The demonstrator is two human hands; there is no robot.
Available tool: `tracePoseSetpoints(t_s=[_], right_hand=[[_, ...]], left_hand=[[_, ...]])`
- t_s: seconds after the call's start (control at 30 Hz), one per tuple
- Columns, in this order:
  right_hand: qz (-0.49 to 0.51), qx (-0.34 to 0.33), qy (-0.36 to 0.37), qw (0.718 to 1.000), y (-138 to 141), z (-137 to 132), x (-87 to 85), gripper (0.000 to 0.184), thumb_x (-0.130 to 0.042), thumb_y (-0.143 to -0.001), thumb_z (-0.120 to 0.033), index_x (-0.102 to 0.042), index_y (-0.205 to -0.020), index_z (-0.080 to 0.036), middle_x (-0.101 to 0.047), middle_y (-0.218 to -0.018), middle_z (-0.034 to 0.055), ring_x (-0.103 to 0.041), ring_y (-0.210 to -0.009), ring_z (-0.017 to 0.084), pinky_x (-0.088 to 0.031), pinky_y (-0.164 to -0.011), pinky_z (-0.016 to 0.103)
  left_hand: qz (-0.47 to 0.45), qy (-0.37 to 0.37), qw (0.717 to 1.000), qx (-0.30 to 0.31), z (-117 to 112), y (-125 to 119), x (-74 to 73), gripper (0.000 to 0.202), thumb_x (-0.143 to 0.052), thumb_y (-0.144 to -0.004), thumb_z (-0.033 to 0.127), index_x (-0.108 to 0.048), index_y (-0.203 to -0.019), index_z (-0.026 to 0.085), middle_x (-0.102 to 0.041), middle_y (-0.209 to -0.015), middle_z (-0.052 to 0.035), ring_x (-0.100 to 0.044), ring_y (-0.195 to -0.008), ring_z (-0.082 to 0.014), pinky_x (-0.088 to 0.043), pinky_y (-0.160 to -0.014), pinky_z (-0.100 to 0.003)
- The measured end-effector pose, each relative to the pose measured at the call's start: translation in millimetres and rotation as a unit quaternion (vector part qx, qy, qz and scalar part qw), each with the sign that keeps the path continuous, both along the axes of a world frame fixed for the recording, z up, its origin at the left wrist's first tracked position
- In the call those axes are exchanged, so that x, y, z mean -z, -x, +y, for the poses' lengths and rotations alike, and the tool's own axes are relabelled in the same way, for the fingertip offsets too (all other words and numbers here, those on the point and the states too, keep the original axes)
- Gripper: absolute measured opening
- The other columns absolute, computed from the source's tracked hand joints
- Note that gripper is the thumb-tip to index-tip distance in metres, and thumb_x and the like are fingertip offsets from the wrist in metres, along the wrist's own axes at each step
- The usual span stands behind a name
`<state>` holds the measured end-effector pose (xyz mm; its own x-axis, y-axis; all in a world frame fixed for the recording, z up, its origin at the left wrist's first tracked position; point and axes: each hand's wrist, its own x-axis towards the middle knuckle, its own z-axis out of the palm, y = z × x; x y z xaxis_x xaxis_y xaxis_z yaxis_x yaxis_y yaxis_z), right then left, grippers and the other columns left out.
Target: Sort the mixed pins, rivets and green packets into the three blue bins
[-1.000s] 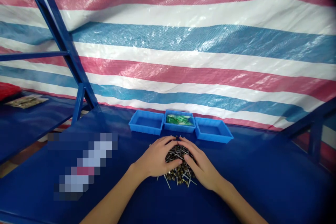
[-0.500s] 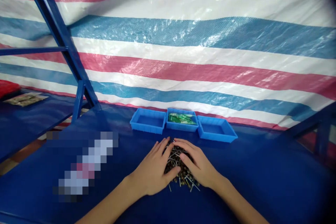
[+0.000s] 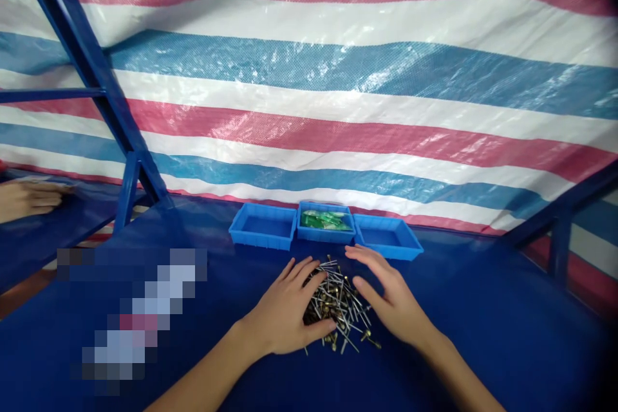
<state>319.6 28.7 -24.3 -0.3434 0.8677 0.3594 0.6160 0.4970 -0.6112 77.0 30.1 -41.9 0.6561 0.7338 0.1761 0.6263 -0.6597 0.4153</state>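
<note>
A heap of small metal pieces (image 3: 340, 306), with thin silvery shanks and brassy heads, lies loose on the blue tabletop (image 3: 415, 380); they look like screws or rivets, but their exact kind is too small to tell. My left hand (image 3: 292, 309) rests against the heap's left side, fingers spread, thumb lying over its near edge. It covers part of the pieces. On the other side, my right hand (image 3: 391, 296) is held just off the heap, fingers stretched forward and thumb apart, with nothing in it.
Behind the heap stand three blue trays: a left tray (image 3: 232, 232), a middle tray holding green packets (image 3: 326, 219), and a right tray (image 3: 418, 252). A blurred-out patch (image 3: 140, 315) covers the left. Another person's hand (image 3: 31, 199) is at far left, beyond a blue metal frame (image 3: 116, 116).
My right hand has moved right, off the heap, uncovering more pieces. The heap is more spread out. My left hand stays about in place. Another person's hand has come in at far left.
</note>
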Motion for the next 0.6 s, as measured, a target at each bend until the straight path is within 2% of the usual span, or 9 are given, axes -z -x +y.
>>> tracePoseSetpoints(t_s=[0.13,0.23,0.37,0.6], right_hand=[[-0.131,-0.042,0.059,0.989,3,-22,16.3,0.059,-0.045,-0.095,-0.044,-0.026,-0.149,-0.030,-0.020,-0.158,0.0051,-0.017,-0.145,0.029,-0.022,-0.116,0.056],[-0.196,-0.045,0.051,0.978,13,-26,29.2,0.065,-0.038,-0.097,-0.047,-0.012,-0.153,-0.027,-0.008,-0.160,0.0045,-0.008,-0.146,0.027,-0.016,-0.118,0.053],[-0.235,-0.056,0.032,0.970,23,-21,35.0,0.070,-0.034,-0.097,-0.050,-0.003,-0.153,-0.021,-0.004,-0.159,0.0061,-0.006,-0.146,0.026,-0.016,-0.119,0.049],[-0.242,-0.015,0.015,0.970,26,-21,36.9,0.070,-0.034,-0.097,-0.050,-0.002,-0.153,-0.021,-0.005,-0.159,0.0062,-0.007,-0.146,0.027,-0.013,-0.119,0.053]], left_hand=[[0.016,0.001,1.000,0.023,-3,0,2.7,0.088,-0.052,-0.080,0.068,-0.020,-0.151,0.026,-0.016,-0.159,-0.0088,-0.014,-0.145,-0.0343,-0.018,-0.117,-0.057],[0.025,-0.001,0.999,0.028,-7,-3,3.6,0.096,-0.054,-0.078,0.068,-0.012,-0.152,0.025,-0.011,-0.159,-0.0086,-0.011,-0.145,-0.0342,-0.018,-0.117,-0.056],[0.039,-0.005,0.999,0.022,-10,-5,2.8,0.099,-0.053,-0.079,0.068,-0.003,-0.153,0.024,-0.008,-0.160,-0.0076,-0.009,-0.146,-0.0326,-0.017,-0.118,-0.054],[0.040,-0.002,0.999,0.016,-5,3,0.9,0.097,-0.045,-0.080,0.073,-0.007,-0.153,0.022,-0.009,-0.159,-0.0088,-0.011,-0.146,-0.0320,-0.020,-0.117,-0.051]])
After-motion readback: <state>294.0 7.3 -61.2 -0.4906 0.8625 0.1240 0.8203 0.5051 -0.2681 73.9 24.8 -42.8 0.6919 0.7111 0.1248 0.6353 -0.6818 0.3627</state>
